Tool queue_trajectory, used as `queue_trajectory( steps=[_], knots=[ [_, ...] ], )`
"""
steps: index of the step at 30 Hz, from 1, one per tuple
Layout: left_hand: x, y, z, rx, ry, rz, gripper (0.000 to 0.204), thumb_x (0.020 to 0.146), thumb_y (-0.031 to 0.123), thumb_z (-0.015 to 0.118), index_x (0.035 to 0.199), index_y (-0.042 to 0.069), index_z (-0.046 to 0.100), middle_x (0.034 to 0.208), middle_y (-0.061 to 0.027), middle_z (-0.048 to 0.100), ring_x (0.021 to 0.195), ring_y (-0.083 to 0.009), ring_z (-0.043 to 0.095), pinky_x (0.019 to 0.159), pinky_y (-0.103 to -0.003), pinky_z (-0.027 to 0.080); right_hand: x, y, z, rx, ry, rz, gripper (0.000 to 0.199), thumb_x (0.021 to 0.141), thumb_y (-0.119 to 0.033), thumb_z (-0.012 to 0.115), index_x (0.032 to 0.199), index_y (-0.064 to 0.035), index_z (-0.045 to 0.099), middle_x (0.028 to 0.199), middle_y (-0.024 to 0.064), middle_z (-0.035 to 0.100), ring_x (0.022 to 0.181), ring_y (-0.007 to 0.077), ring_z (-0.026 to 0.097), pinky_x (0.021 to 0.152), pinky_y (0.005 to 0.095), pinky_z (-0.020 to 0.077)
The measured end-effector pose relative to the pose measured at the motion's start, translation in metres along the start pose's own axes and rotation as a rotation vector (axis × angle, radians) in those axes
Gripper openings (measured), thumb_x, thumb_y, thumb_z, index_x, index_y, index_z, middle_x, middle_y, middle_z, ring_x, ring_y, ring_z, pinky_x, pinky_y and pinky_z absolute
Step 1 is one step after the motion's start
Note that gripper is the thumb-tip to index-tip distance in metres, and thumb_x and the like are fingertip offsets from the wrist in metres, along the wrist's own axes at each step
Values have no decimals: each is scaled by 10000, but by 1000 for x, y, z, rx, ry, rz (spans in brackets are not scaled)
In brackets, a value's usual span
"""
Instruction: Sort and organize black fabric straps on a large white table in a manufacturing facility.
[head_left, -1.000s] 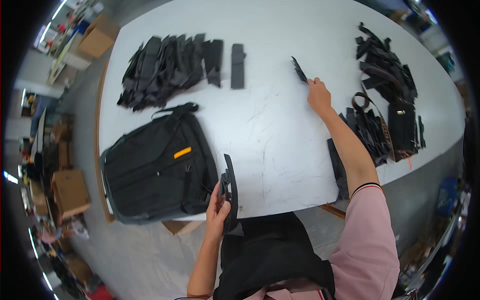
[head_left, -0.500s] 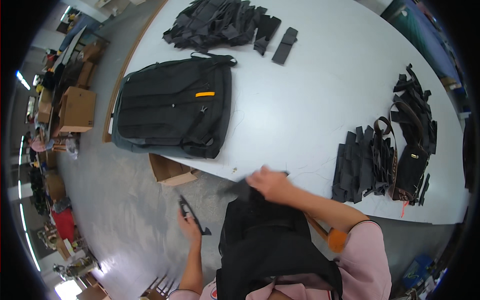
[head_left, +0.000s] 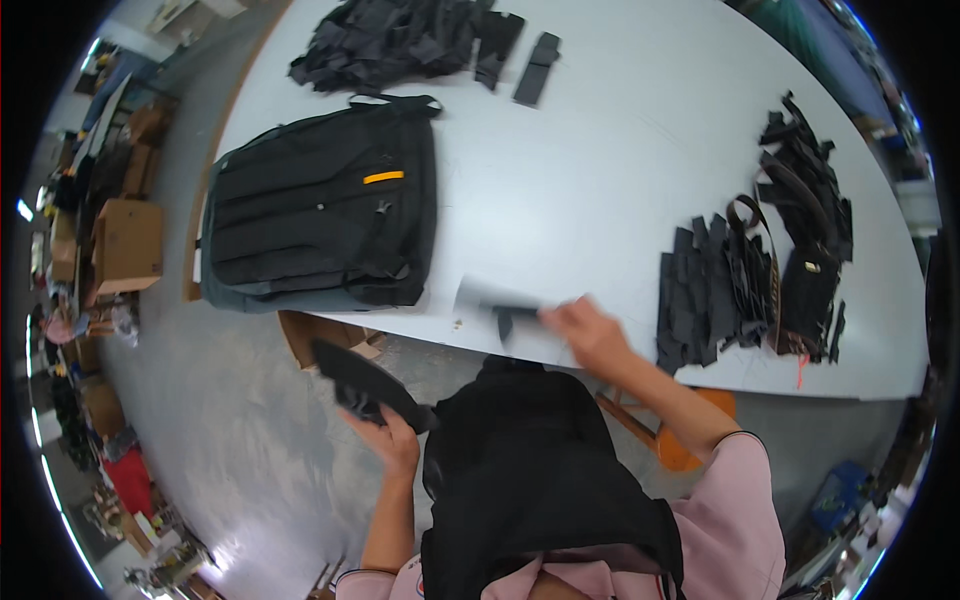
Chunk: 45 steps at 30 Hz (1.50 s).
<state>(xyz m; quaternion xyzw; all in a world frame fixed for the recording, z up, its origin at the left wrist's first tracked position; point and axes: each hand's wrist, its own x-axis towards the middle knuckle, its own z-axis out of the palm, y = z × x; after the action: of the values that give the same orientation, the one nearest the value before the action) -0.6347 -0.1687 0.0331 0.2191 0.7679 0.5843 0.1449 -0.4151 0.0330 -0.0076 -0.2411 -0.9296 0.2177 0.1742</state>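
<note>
My left hand, beyond the table's front edge, is closed around a black fabric strip, with more dark material bunched against the palm. Over the front edge of the white table, my right hand pinches a dark fabric strip. That strip is smeared by motion, with its free end pointing left. A black backpack with an orange tab lies flat on the table's left side. Black cloth covers my front between the arms.
Dark strips form a heap at the far left, with a single folded strip beside it. Rows of strips and a small black bag lie at right. An orange stool and an open carton stand below the table edge.
My right hand has moved right and up with its strip, out over the table edge. The left hand has turned, and its strip now shows broader. The whole view has shifted slightly.
</note>
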Motion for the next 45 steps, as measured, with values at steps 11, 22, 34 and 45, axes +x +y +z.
queue_trajectory(
  steps=[11, 22, 34, 45],
  knots=[
    [34, 0, 93, 66, -264, 250, 158, 878, 97, 457, 986, -3, 518, 779, -99, 567, 652, -186, 529, 606, -307, 423, -76, -29, -26, -146, 312, 553, 366, 721, 51, 524, 1061, -63, 600, 869, 106, 535, 776, 282, 538, 629, 351, 476],
    [3, 12, 175, -310, -997, -537, 356, 945, 356, 446, 1119, 50, 501, 976, -49, 572, 810, -108, 515, 712, -253, 431, -38, -65, -3, 256, 551, 970, 494, 695, 31, 522, 1180, -56, 486, 955, 142, 447, 871, 320, 528, 748, 386, 447],
    [0, 44, 217, -346, -1255, -710, 505, 794, 187, 680, 1199, 10, 437, 912, -85, 606, 819, -145, 546, 731, -272, 453, -120, 30, -139, 116, 703, 896, 353, 721, -143, 673, 1048, -51, 577, 1069, 123, 569, 1033, 305, 512, 892, 384, 431],
    [-25, 76, 277, -168, -1259, -665, 503, 785, 190, 684, 1185, 8, 438, 959, -133, 615, 870, -189, 564, 790, -316, 447, -185, 186, -150, -320, 489, 1177, 123, 808, -146, 541, 860, -40, 574, 914, 125, 575, 896, 301, 576, 739, 416, 479]
  ],
)
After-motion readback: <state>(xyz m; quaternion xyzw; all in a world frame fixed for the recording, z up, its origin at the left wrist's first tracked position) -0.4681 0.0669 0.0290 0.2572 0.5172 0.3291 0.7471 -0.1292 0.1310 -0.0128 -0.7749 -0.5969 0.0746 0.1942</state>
